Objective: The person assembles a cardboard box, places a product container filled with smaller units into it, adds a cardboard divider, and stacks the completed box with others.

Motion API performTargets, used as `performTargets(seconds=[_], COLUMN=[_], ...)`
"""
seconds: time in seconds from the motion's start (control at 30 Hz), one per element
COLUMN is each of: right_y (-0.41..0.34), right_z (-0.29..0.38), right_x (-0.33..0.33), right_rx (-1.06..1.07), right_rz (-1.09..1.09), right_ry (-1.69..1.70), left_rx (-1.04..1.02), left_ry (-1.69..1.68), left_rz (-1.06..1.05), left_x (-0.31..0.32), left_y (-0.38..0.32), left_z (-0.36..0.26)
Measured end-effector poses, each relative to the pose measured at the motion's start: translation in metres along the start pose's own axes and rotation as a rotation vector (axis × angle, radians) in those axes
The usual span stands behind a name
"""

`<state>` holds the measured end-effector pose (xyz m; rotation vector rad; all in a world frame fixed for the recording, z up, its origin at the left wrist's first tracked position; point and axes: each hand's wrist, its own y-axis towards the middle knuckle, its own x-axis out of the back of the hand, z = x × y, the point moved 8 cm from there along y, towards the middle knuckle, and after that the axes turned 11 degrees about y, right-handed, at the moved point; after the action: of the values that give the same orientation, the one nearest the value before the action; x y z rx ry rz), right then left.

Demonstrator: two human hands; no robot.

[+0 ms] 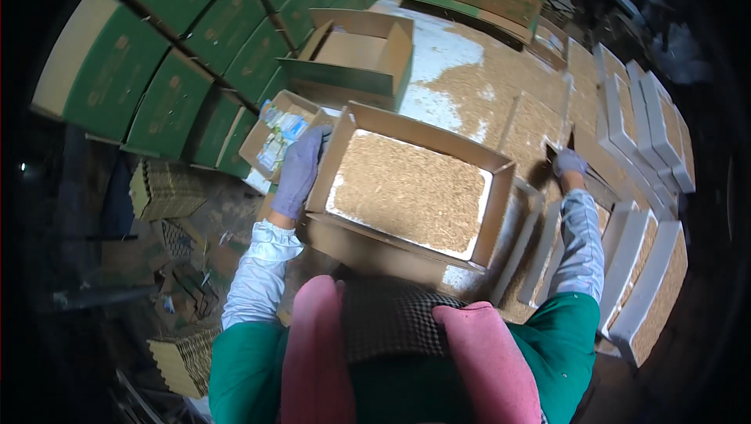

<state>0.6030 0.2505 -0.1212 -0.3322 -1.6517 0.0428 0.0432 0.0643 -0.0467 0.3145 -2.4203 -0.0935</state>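
Note:
In front of me is an open cardboard box (409,190). Inside it lies a white tray (471,248) filled with tan, sawdust-like flakes (410,186). My left hand (302,163), in a purple knit glove, is against the outside of the box's left wall. A smaller carton (252,145) holding blue-and-white printed packets (284,125) is beside that hand. My right hand (569,163), gloved the same way, is out to the right at the edge of a brown cardboard piece (604,157). Its fingers are partly hidden, and its grip is unclear.
Green cartons (176,72) are stacked at the left. An open green carton (352,54) stands beyond the box. Flakes (493,78) are spread over the white tabletop (434,104). White flake-filled trays (657,289) crowd the right. Corrugated cardboard stacks (167,189) are lower left.

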Motion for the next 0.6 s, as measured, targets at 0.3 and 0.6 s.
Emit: performTargets(seconds=[0.3,0.6], right_y=[-0.057,-0.246], right_z=[-0.002,0.016], right_x=[0.102,0.192], right_rx=[0.177,0.190], right_rz=[-0.567,-0.809], right_ry=[0.190,1.495], left_rx=[0.579,0.433], left_ry=[0.685,0.812], left_rz=[-0.025,-0.178], left_x=[0.094,0.086], left_y=[0.015,0.095], left_z=[0.211,0.233])
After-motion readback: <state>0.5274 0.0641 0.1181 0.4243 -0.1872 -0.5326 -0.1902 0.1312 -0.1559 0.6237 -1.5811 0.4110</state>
